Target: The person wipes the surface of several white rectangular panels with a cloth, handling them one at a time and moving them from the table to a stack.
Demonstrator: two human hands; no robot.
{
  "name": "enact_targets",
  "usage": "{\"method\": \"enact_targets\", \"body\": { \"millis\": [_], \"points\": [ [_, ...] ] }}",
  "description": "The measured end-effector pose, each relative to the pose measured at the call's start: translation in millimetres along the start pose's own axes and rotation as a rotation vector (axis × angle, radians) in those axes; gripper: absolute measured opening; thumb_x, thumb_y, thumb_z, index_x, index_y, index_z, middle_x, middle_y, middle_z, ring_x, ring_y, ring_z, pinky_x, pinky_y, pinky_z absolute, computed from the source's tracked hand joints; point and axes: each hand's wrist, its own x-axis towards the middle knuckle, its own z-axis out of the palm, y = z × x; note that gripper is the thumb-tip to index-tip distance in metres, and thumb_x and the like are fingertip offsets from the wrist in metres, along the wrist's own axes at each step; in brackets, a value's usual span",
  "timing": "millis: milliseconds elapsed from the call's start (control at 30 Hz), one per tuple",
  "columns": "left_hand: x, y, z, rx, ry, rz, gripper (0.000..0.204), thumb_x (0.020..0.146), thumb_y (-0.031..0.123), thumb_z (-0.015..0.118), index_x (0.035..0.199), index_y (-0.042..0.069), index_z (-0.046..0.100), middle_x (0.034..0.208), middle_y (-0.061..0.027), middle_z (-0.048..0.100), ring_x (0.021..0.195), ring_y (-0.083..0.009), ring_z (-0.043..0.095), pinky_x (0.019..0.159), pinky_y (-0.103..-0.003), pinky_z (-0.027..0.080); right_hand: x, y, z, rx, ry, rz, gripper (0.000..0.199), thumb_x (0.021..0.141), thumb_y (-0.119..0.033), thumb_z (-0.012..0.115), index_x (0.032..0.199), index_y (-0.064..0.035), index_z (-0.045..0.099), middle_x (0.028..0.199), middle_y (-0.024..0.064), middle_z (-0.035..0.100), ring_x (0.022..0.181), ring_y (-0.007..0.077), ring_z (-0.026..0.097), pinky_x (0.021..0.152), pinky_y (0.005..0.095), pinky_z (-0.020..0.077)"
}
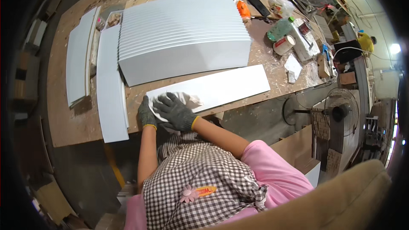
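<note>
A long white board (238, 84) lies at the near edge of the table, slanting slightly up toward the right. My right hand (177, 111), in a dark grey knit glove with a yellow cuff, presses a crumpled whitish cloth (192, 101) onto the board's left part. My left hand (146, 113), gloved the same way, is closed about the board's left end beside the cloth; its fingertips are partly hidden. Just beyond the board stands a wide stack of similar white boards (183, 57), their edges stepped in rows.
More white boards (111, 89) lie at the left, one pile (81, 59) farther out. At the right are a white tub (284, 44), a green bottle (279, 30), an orange bottle (243, 10) and a dark phone-like slab (258, 5). A standing fan (341, 111) is beyond the table's right end.
</note>
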Motion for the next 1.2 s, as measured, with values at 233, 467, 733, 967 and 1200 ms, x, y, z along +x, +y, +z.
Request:
{"method": "enact_targets", "body": {
  "millis": [233, 467, 733, 967, 1200],
  "points": [
    [0.5, -31.8, -8.1, 0.772, 0.370, 0.870, 0.058, 0.098, 0.048, 0.038, 0.103, -0.003, 0.066, 0.099, -0.0217, 0.068, 0.090, -0.0346, 0.065, 0.080, -0.041, 0.049, -202.1, 181.6, -69.1, -0.707, 0.178, 0.800, 0.057, 0.090, -0.029, 0.051, 0.143, -0.0112, 0.039, 0.150, 0.0223, 0.029, 0.137, 0.0421, 0.027, 0.111, 0.0552, 0.0202],
    [-24.6, -30.4, -3.8, 0.294, 0.454, 0.880, 0.048, 0.100, 0.041, 0.044, 0.111, -0.001, 0.065, 0.102, -0.0170, 0.069, 0.092, -0.0268, 0.065, 0.083, -0.037, 0.049, -243.4, 247.9, -163.0, 0.611, 1.399, 1.153, 0.050, 0.094, -0.044, 0.052, 0.108, 0.0029, 0.062, 0.102, 0.0183, 0.066, 0.087, 0.0300, 0.064, 0.078, 0.0432, 0.0514],
    [-64.9, -13.4, -24.6, -0.242, -0.170, 0.464, 0.026, 0.092, 0.010, 0.054, 0.115, -0.001, 0.061, 0.108, -0.0080, 0.064, 0.106, -0.0203, 0.057, 0.095, -0.034, 0.044, -188.9, 102.6, -175.5, -0.294, 0.623, 0.669, 0.038, 0.078, -0.032, 0.071, 0.105, -0.0077, 0.058, 0.089, 0.0073, 0.069, 0.083, 0.0267, 0.066, 0.076, 0.0311, 0.0519],
    [-42.6, -26.9, -46.5, -0.444, -0.505, 0.476, 0.057, 0.085, -0.001, 0.050, 0.140, -0.005, 0.038, 0.137, -0.0153, 0.048, 0.127, -0.0252, 0.047, 0.108, -0.035, 0.035, -283.7, 123.7, -202.3, -0.193, 0.582, 1.055, 0.035, 0.077, -0.026, 0.071, 0.103, -0.0076, 0.058, 0.086, 0.0054, 0.067, 0.077, 0.0247, 0.064, 0.071, 0.0305, 0.0516],
    [-22.0, -14.7, -50.0, -0.348, -0.529, 0.469, 0.055, 0.088, 0.000, 0.050, 0.141, -0.005, 0.038, 0.138, -0.0144, 0.048, 0.128, -0.0247, 0.045, 0.110, -0.036, 0.033, -281.7, 111.0, -289.0, -0.464, 0.931, 1.123, 0.031, 0.075, -0.021, 0.072, 0.100, -0.0076, 0.058, 0.083, 0.0036, 0.065, 0.072, 0.0228, 0.062, 0.067, 0.0300, 0.0512]
  ]
}}
